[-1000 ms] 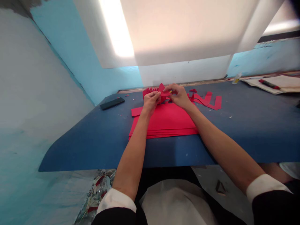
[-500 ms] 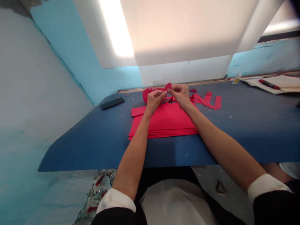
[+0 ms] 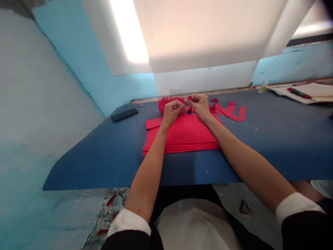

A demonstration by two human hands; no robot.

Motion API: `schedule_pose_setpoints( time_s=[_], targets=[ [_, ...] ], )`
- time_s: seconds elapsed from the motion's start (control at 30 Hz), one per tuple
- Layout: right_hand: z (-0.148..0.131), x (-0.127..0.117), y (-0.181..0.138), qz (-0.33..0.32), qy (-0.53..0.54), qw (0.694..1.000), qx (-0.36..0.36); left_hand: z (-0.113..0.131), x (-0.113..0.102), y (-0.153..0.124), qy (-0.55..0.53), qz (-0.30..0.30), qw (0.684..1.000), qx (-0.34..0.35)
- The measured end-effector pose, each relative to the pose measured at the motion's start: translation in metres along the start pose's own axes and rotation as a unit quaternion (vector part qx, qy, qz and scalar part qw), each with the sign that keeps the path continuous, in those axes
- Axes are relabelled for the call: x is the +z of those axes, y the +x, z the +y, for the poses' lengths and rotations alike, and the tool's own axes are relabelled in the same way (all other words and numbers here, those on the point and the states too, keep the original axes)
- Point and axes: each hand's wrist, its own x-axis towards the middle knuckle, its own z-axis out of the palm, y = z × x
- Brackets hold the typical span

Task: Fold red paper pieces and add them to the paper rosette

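Between my fingertips is a small folded piece of red paper point(image 3: 189, 98), partly hidden by them. My left hand point(image 3: 172, 111) is closed in a pinch at its left edge, and my right hand point(image 3: 199, 104) grips it between thumb and forefinger. Both hands are raised over the far side of a stack of red paper sheets point(image 3: 191, 132). Behind my left hand stands a spiky piece of folded red paper point(image 3: 163, 103). Small folded red triangles point(image 3: 213, 108) and cut red strips point(image 3: 231, 109) lie close to my right hand.
A black phone point(image 3: 125, 114) lies on the blue table point(image 3: 104, 163) at left. Far right are a small glue bottle point(image 3: 263, 86), sheets of paper point(image 3: 318, 91) and a red-and-black marker point(image 3: 298, 93). The wall point(image 3: 135, 83) runs along the table's back edge.
The red paper piece, a larger flap pointing up before, now shows smaller between my fingertips. My fingers have shifted slightly around it; the arms are nearly still.
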Motion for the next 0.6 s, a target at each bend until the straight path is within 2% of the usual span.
schedule_pose_setpoints(
  time_s=[0.23, 0.47, 0.6],
  targets=[
    [-0.003, 0.002, -0.002, 0.033, -0.012, 0.999, -0.024, 0.002, 0.002, -0.001, -0.024, -0.032, 0.999, -0.010],
    [0.005, -0.002, 0.000, 0.048, -0.088, 0.994, -0.039, 0.002, 0.006, -0.003, -0.027, -0.046, 0.997, -0.053],
    [0.007, -0.005, 0.000, 0.047, -0.103, 0.993, -0.031, 0.005, 0.008, -0.005, -0.036, -0.021, 0.997, -0.067]
  ],
)
